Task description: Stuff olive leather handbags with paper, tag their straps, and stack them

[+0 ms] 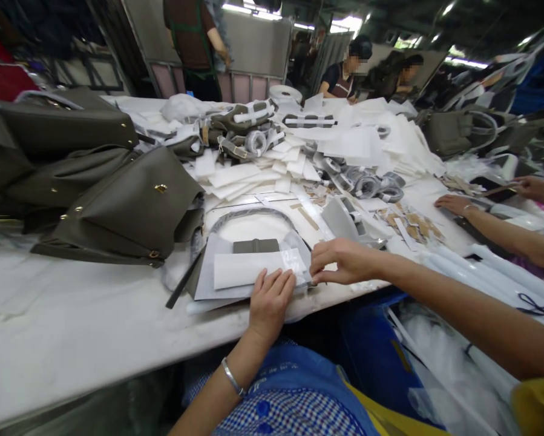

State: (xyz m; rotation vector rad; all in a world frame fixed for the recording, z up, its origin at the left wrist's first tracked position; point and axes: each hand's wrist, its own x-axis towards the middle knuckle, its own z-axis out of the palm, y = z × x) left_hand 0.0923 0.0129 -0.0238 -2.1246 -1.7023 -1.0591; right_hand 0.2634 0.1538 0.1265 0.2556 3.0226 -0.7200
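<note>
One bag (256,246) is lying flat near the 6 o'clock edge of the worktop (94,339). The left hand (272,297) is resting open on its white sheet (239,270); the right hand (342,260) is curling at its 3 o'clock edge, whether gripping anything I cannot tell. Olive bags (126,200) are crowding 10 o'clock; wide white surface is stretching toward 8. Lettering on the blue apron (299,363) is showing too blurred to read.

What lies where on our table (94,327)
On our left are bags (131,200). One more bag (207,280) lies before us, with a sheet (235,270) on it. Behind it we see a sheet pile (244,175), and off to the right, scraps (410,221).
</note>
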